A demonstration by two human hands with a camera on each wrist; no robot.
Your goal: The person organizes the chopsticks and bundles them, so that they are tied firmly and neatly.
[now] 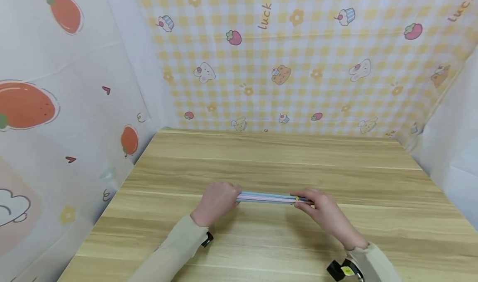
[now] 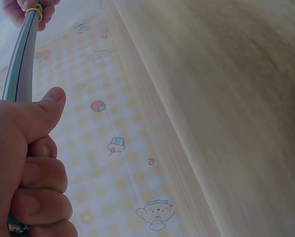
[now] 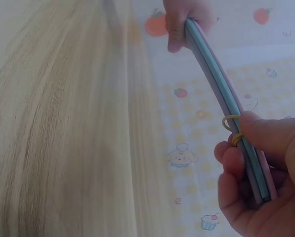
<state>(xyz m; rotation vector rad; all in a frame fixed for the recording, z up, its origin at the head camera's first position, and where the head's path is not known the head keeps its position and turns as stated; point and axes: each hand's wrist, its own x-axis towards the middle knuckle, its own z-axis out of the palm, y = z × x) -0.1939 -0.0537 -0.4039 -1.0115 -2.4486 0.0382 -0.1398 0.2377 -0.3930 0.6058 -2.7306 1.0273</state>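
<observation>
One bundle (image 1: 265,197) of slim blue and pink strips, held crosswise above the wood-grain surface (image 1: 261,157), between both hands. Left hand (image 1: 218,202): fingers curled round one end. Right hand (image 1: 324,213): thumb and fingers gripping the other end, beside a yellow band (image 1: 297,199) looped about the strips. Bundle slightly bowed in right-wrist view. Behind: yellow-checked cloth (image 1: 224,57); fruit-print cloth (image 1: 86,87) at left.

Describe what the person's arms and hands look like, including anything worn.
The left sleeve and right sleeve are plain cream. The left hand and right hand are gloveless. Black devices sit at the left wrist and right wrist; the latter bears a yellow label.
</observation>
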